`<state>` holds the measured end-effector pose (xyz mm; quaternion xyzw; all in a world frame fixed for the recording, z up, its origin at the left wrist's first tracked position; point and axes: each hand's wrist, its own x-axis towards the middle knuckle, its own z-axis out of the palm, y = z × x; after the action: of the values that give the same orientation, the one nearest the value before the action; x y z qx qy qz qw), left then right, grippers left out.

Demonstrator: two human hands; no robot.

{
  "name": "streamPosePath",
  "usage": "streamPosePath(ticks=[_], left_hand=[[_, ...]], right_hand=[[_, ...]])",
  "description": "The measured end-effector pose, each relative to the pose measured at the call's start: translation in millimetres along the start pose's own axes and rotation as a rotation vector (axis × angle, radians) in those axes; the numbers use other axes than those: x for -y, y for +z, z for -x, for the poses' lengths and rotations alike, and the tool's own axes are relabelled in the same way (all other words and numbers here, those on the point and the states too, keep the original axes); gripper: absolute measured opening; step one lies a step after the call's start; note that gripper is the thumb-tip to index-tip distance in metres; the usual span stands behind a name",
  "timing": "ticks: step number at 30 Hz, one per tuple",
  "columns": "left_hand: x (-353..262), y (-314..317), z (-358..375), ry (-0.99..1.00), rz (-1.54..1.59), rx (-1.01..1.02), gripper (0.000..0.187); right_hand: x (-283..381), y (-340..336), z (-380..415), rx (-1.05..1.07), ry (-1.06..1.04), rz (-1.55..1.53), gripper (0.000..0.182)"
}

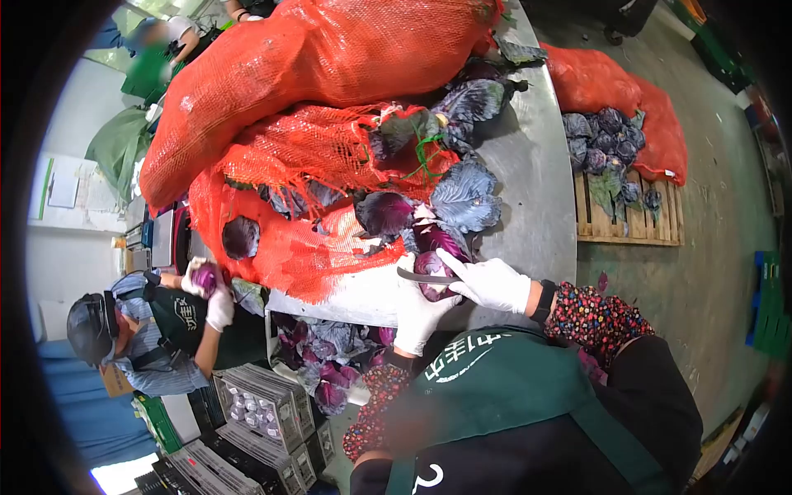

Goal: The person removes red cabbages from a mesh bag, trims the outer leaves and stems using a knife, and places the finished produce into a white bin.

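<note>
My left hand (419, 315), in a white glove, is closed round the lower side of a purple cabbage (431, 266) at the table's near edge. My right hand (493, 284), also gloved, grips a knife (427, 279) whose dark blade lies across the front of the cabbage. The handle is hidden in my fingers. Just beyond the cabbage lie loose outer leaves (466, 194), partly on a torn red mesh sack (305, 256).
A full red mesh sack (330, 58) covers the table's far side. The metal table (540, 165) ends on my right, near a pallet (631, 227) with cabbages and sacks. At left, a co-worker (169, 330) holds a cabbage (204, 279). Crates (272, 404) and fallen leaves (330, 355) lie below.
</note>
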<state>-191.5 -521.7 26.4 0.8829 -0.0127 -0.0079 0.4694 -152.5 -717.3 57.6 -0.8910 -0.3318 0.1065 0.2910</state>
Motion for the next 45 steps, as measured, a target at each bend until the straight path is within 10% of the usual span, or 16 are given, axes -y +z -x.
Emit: streamPosePath(ticks=[15,19,27,29,37,41,45], left_hand=[[-48,-7,-34,-0.192,-0.036,0.136,0.096],[-30,3,-38,-0.120,-0.079,0.043,0.098],[-45,26,-14,0.177,-0.458,0.036,0.099],[-47,26,-1,0.162,-0.539,-0.006,0.100],[6,-6,38,-0.136,0.012,-0.015,0.107],[9,14,28,-0.099,-0.251,-0.129,0.104],[-28,5,15,-0.213,-0.019,0.017,0.093]], right_hand=[[-22,7,-20,-0.179,0.026,0.179,0.034],[-23,-5,-28,-0.033,0.111,0.078,0.029],[-115,74,-45,-0.399,0.080,0.150,0.035],[-97,52,-46,-0.165,0.247,0.078,0.038],[-65,44,-39,-0.123,0.235,0.253,0.026],[-16,19,-6,-0.157,0.149,-0.055,0.073],[6,2,9,0.051,0.156,-0.141,0.072]])
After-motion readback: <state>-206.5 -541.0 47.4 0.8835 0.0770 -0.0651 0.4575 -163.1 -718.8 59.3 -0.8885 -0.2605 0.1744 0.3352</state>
